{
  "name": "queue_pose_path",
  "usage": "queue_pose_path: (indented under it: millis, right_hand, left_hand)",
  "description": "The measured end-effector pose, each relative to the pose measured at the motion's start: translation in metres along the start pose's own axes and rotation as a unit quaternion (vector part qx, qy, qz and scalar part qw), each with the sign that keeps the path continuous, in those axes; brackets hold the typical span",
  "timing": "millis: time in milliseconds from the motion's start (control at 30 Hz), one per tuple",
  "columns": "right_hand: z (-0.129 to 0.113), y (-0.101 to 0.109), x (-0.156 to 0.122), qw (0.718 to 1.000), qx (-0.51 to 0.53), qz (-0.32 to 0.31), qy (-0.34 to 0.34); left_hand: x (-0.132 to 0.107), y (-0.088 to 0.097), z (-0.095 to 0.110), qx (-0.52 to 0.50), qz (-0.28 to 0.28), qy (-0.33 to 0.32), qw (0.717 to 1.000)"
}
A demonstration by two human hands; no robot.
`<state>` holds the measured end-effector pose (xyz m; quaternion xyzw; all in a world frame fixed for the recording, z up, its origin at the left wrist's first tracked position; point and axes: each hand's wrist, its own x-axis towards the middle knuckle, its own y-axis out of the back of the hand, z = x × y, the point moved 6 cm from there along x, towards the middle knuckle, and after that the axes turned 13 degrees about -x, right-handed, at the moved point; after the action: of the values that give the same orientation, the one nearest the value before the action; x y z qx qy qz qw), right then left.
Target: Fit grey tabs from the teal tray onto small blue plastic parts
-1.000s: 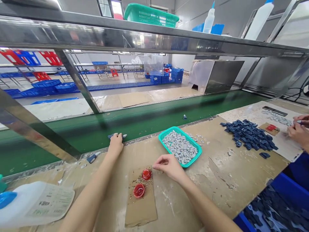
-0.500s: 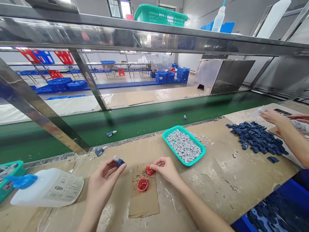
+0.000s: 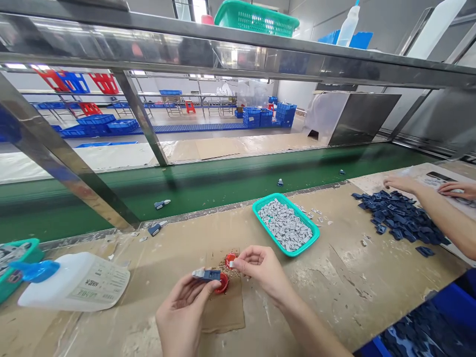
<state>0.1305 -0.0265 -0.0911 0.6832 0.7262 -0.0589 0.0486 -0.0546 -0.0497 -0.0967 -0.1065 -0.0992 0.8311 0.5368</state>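
Observation:
My left hand (image 3: 186, 310) pinches a dark blue plastic part with a light grey tip (image 3: 208, 274), held over the cardboard piece (image 3: 225, 317). Between the thumb and finger of my right hand (image 3: 262, 270) is a small light grey plastic piece (image 3: 232, 264). It is close to a red cap (image 3: 229, 259) on the cardboard. A second red cap (image 3: 223, 283) is partly hidden behind the blue part and my left fingers. Beyond my right hand stands a green basket (image 3: 314, 243) full of small grey pieces.
A white jug with a blue cap (image 3: 89, 282) lies at the left. Blue parts (image 3: 401, 215) are heaped at the right, where a co-worker's hand (image 3: 403, 184) reaches over them. A green conveyor belt (image 3: 223, 183) carries a few parts. A steel shelf (image 3: 238, 49) crosses overhead.
My left hand has moved right and down with the blue part, closer to my right hand. My right hand has pulled slightly back from the red cap. Parts on the belt have shifted left.

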Motion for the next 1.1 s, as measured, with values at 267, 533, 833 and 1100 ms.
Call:
queue_pose_path:
  millis: [267,533,833,1100]
  right_hand:
    - [-0.002,-0.012,-0.008,1.0,0.008,-0.027,-0.001]
    - [0.007,-0.01,-0.003,0.998,-0.024,-0.051,-0.017]
    - [0.03,-0.006,-0.004,0.984,0.097,-0.128,-0.083]
    - [0.034,-0.002,-0.008,0.99,0.104,-0.057,-0.074]
  left_hand:
    - [-0.016,-0.016,0.008,0.029,-0.017,-0.013,0.999]
    - [-0.019,-0.02,0.008,0.079,-0.035,-0.033,0.996]
    - [-0.005,-0.036,-0.003,0.156,-0.163,-0.096,0.97]
    - [0.001,-0.044,-0.002,0.201,-0.202,-0.106,0.953]
